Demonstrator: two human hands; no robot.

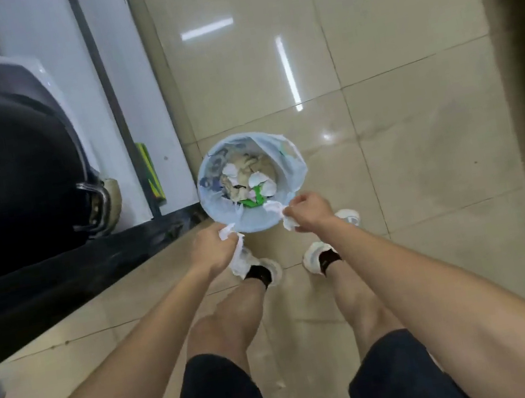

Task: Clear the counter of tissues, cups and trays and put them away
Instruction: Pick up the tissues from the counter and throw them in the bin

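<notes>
Both hands, left (pixel 208 247) and right (pixel 308 209), clutch crumpled tissues (pixel 229 235) above the lined bin (pixel 291 173).

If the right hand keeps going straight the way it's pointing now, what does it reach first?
Probably the near rim of the lined bin: the right hand, clutching a tissue, points forward and down at it. The height gap is unclear.

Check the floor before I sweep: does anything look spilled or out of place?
Nothing spilled shows on the beige floor tiles. Both the left hand and right hand hold crumpled white tissues over the bag-lined round bin.
</notes>
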